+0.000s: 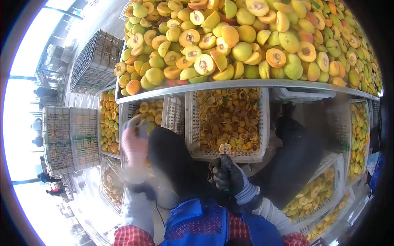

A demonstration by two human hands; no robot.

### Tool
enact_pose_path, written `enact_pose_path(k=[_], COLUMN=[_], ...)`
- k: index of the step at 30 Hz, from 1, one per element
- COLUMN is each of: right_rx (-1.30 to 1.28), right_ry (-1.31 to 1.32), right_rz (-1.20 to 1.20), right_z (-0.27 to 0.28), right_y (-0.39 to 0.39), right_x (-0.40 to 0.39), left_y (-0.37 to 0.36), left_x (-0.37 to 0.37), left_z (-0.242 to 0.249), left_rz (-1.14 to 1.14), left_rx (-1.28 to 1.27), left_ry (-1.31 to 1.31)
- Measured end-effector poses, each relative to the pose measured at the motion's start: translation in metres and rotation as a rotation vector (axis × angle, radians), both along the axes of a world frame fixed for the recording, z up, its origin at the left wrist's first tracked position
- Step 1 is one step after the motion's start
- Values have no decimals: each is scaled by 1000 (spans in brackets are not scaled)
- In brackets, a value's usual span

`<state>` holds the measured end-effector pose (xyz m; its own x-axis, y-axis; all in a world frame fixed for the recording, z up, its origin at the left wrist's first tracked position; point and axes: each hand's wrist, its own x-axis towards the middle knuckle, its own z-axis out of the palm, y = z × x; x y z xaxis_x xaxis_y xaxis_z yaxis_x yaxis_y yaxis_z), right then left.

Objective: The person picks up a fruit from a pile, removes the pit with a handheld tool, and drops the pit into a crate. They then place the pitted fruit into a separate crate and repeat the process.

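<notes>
My right hand, in a dark glove, is closed round the handle of a small pitting tool. A ring-shaped piece of fruit sits at the tool's tip, over the near rim of a white crate that holds brown and orange scraps. My left hand is smeared by motion at the left, beside my knee and close to a crate of fruit halves. Whether it holds anything cannot be made out. Above both hands, a metal-edged table bears a heap of yellow-green and orange fruit halves.
Stacked empty-looking crates and another stack stand at the left. Filled crates flank my left side. More fruit-filled crates lie at the lower right, and a tall one stands at the far right. Distant people show at the left.
</notes>
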<state>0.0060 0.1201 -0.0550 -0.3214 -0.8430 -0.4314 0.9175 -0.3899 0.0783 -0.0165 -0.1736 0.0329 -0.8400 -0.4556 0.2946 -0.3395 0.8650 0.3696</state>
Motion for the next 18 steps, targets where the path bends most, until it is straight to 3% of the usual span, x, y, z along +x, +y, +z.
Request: enact_pose_path(k=[2, 3, 5, 9, 14, 17, 18], right_rx=[199, 212, 244, 376, 298, -116, -62], right_ry=[75, 126, 222, 150, 94, 164, 292], right_rz=[41, 22, -12, -67, -151, -200, -229], right_z=[5, 5, 4, -10, -7, 18, 30], right_y=[-10, -10, -7, 1, -1, 9, 7], right_x=[-4, -5, -8, -16, -24, -36, -41], left_y=[19, 38, 47, 36, 43, 54, 63], left_x=[-56, -90, -146, -204, -188, -146, -124], left_z=[-10, -3, -12, -6, 11, 12, 2], left_rz=[-140, -127, -404, -557, -557, -647, -580], left_rx=[130, 51, -173, -48, -262, -13, 490], left_ry=[1, -126, -163, -741, -613, -235, -259])
